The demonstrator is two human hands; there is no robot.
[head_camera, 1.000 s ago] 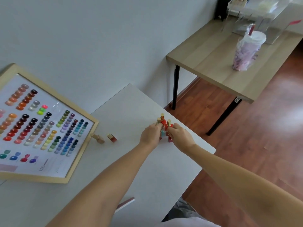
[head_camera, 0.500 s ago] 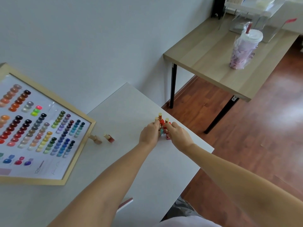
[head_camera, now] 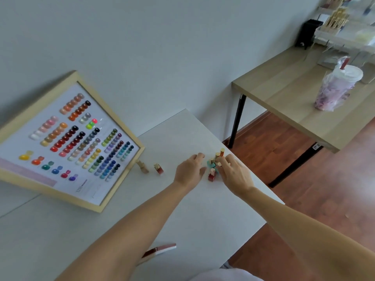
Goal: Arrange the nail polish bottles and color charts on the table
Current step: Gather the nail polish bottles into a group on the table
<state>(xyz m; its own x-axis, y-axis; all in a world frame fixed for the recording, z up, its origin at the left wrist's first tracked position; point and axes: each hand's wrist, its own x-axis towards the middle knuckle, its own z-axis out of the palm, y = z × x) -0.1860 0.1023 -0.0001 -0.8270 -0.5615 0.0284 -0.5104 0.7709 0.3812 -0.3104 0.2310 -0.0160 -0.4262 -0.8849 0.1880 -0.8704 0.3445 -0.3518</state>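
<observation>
— So where are the nail polish bottles (head_camera: 215, 166)?
— Clustered near the white table's (head_camera: 113, 224) right edge. The right hand (head_camera: 233, 174) pinches some; the left hand (head_camera: 189, 171) is spread beside them.
— And the color chart (head_camera: 67, 142)?
— Far left, two stray bottles (head_camera: 151, 168) just beside it.
</observation>
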